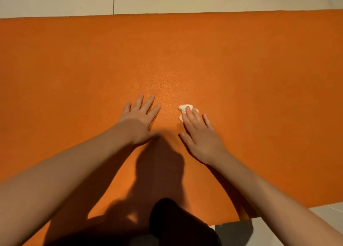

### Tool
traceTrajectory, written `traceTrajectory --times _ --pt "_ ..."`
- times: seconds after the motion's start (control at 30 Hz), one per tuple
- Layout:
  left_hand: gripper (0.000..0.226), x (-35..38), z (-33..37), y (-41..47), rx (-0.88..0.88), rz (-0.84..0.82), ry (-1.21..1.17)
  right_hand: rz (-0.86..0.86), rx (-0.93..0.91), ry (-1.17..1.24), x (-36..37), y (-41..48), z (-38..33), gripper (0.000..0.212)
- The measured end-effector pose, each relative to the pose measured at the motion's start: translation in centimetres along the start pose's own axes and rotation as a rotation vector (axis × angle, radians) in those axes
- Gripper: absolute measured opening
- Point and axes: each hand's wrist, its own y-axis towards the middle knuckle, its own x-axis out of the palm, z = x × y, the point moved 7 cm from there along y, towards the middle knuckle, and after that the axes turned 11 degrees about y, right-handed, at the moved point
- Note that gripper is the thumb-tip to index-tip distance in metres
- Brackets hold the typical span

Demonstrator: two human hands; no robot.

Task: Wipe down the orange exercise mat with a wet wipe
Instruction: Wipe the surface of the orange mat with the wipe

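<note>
The right hand presses a crumpled wet wipe onto the orange mat with straight fingers; just left of the wipe, the left hand rests flat, fingers spread wide.

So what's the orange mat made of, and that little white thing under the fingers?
The orange mat looks like foam or rubber, matte with a fine pebbled grain. The wipe looks like soft, thin fabric or paper, crumpled under the fingers of the right hand.

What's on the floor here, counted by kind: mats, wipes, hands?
Orange mat: 1
Wet wipe: 1
Hands: 2 (left hand, right hand)
Total: 4
</note>
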Motion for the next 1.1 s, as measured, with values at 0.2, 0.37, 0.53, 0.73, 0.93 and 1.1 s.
traceTrajectory --times 0.2,0.37,0.53,0.73,0.93,1.1 --pt "0.087 1.2 0.6 -1.0 -0.013 0.032 0.020 -0.110 -0.026 -0.117 -1.6 -1.1 2.5 0.072" --pt "0.077 1.9 0.7 -1.7 -0.037 0.074 -0.006 -0.110 0.036 0.028 0.6 -2.9 -0.4 0.067" --pt "0.072 2.5 1.6 -2.8 -0.041 0.043 -0.035 -0.168 -0.086 -0.045 0.9 -5.4 -0.2 0.081" --pt "0.078 2.6 3.4 -4.0 -0.025 -0.021 -0.134 -0.110 0.047 0.006 1.1 -5.3 -0.6 0.075" --pt "0.075 3.4 4.4 -5.0 -0.011 0.014 -0.113 -0.190 0.016 -0.006 0.5 -8.5 0.2 0.071" --pt "0.073 3.5 4.7 -5.4 -0.002 -0.015 -0.138 -0.136 0.114 0.045 0.6 -7.0 0.1 0.059"
